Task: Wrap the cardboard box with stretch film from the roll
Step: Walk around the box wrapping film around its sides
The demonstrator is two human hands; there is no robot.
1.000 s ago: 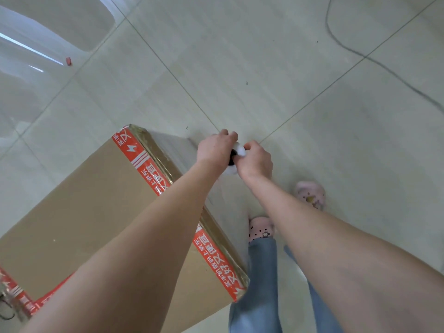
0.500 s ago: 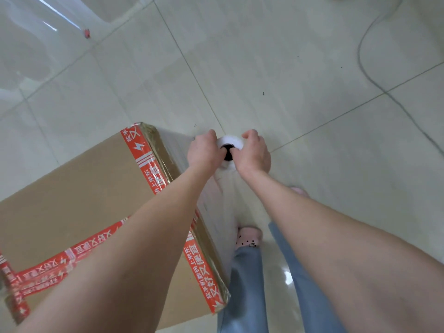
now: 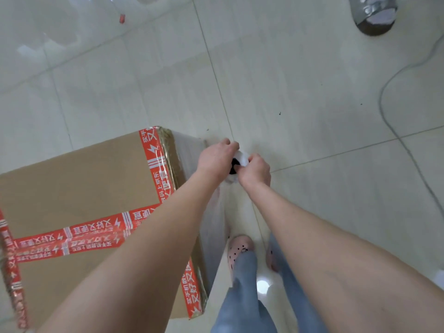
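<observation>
Both hands, left hand [image 3: 216, 159] & right hand [image 3: 255, 169], crowd the roll [image 3: 240, 157] just off the box [image 3: 79, 188] corner. Left of hands: box side w/ film [image 3: 213, 224] stretched along it, no way through. Below hands: legs [image 3: 242, 292] & pink shoes [image 3: 236, 248] block. Ahead & right: open tile floor [image 3: 300, 75], free. Far right: cable [image 3: 394, 131] on floor; far ahead-right: someone's shoe [image 3: 373, 13].

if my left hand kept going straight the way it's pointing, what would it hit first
Probably bare floor tile. The left hand, gripping the film roll, points up-frame past the cardboard box corner; depth is unclear.
</observation>
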